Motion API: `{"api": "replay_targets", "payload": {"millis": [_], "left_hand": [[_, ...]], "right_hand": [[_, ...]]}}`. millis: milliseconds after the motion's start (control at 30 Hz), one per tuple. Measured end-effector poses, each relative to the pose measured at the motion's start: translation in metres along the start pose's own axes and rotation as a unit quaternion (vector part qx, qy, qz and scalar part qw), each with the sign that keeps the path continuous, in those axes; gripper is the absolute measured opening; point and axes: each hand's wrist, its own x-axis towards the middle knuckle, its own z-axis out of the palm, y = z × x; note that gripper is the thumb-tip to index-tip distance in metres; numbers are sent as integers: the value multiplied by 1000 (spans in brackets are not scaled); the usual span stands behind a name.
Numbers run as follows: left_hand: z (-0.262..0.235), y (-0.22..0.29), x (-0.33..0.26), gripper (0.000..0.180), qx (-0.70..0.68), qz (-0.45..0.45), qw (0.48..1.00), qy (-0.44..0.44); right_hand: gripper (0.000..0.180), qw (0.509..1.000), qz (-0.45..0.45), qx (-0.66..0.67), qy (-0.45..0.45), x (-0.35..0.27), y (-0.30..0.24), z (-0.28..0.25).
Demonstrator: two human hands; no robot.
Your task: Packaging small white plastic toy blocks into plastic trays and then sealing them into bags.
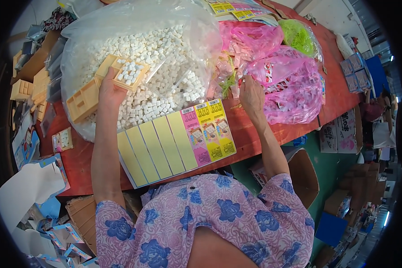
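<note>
My left hand grips a cream-coloured compartment box over a large clear plastic bag full of small white cubes. One section of the box holds several white cubes; its other visible sections look bare. My right hand is at the edge of a pink plastic bag, its fingers pinched together. A speck of red shows at those fingertips, too small to name. Beside them lie a green stringy tuft and small pink pieces.
A sheet of yellow and pink labels lies on the red table before me. Bright green shreds fill a bag at the far right. Stacked cream boxes and a small filled box are at left. Cardboard boxes stand right.
</note>
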Motion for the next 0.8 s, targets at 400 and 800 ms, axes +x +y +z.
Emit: {"api": "replay_targets", "payload": {"millis": [400,800], "left_hand": [[1,-1,-6,36,18,7,1000,-15],[-6,2,-6,31,41,21,998,-33]], "right_hand": [[21,994,-5,-40,-105,7,1,12],[31,990,-7,29,-137,-2,-50,-6]]}}
